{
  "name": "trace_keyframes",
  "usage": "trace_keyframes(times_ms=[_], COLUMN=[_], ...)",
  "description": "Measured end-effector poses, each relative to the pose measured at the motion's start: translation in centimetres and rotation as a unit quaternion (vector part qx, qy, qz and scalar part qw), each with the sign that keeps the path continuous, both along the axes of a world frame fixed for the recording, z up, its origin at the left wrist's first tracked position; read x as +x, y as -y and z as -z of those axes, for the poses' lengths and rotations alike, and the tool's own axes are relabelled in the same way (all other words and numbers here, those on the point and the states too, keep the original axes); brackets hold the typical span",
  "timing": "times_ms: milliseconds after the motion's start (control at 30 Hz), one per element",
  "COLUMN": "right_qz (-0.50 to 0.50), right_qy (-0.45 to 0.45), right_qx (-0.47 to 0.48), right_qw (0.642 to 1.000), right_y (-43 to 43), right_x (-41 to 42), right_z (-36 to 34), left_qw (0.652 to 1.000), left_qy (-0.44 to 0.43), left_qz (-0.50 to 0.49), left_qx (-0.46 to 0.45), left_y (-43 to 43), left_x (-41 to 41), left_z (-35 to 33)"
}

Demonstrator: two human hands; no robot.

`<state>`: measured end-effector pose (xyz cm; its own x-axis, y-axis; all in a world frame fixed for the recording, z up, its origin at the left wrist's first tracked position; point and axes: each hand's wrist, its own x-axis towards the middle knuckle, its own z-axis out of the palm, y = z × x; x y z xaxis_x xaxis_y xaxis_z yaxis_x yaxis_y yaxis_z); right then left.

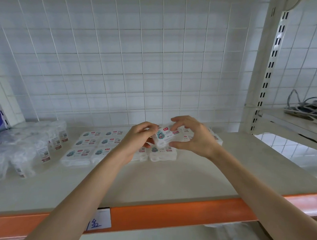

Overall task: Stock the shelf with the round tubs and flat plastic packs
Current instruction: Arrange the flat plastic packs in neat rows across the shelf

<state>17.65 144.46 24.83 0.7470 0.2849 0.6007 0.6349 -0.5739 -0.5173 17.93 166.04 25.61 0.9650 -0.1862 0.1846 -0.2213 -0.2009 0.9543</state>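
- Shelf (156,179) first: wide and pale, with bare board in front of the stock. You have room to work, so don't rush the set-down.
- Round tubs (47,140) crowd the left end in their clear wrap, well apart from your hands. Leave them be.
- Flat packs (80,155) lie label-up in neat rows across the middle, running under and behind your hands. I cannot tell which slot is free, because your hands hide it.
- Left hand (138,138) curls its fingers round the left end of the pack you're carrying. Your right hand (196,138) pinches the right end, thumb at the near edge and fingers over the far one.
- Held pack (164,137) hangs tilted between them, label toward you, just above the rows. As far as I can see it touches none of them.
- My call: level it before you lower it, and turn the label the same way as its neighbours. Seat it edge to edge, and loosen a hand only once it lies flat, or you may skew the row.
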Motion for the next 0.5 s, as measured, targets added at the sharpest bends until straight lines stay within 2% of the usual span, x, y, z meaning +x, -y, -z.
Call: trace_keyframes(times_ms=[200,333,500], right_qz=[0.008,0.028,0.100], right_qy=[-0.014,-0.031,-0.041], right_qx=[-0.015,-0.002,0.018], right_qw=[1.000,0.999,0.994], right_y=[0.4,1.0,3.1], right_x=[0.2,0.3,0.2], right_z=[0.1,-0.1,-0.8], left_qw=[0.999,0.976,0.948], left_qy=[0.030,0.135,0.201], left_qz=[-0.009,-0.046,-0.073], left_qx=[0.023,0.163,0.234], left_y=[0.5,0.7,0.3], left_x=[-0.3,-0.4,0.0], left_z=[0.3,0.7,1.7])
